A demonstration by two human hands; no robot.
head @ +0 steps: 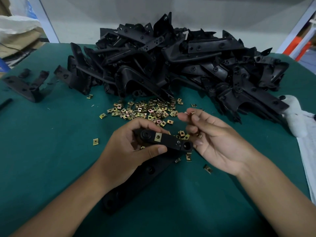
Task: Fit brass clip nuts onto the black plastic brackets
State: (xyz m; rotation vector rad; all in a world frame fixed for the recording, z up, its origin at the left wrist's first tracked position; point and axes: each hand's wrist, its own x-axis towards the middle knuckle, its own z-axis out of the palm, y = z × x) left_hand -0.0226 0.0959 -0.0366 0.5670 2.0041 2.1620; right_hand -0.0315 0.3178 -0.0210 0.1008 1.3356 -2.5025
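A black bracket (164, 140), carrying one fitted clip nut (158, 137), is being gripped near centre by the left hand (126, 147), fingers curled round it. The right hand (212, 142) is pinching a brass nut (191, 113) at its fingertips. Loose nuts (145, 110) are lying just beyond; the bracket heap (171, 62) is sitting farther back on the green mat (51, 142).

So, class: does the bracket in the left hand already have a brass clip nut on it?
Yes, one brass clip nut sits clipped on the bracket held by the left hand.
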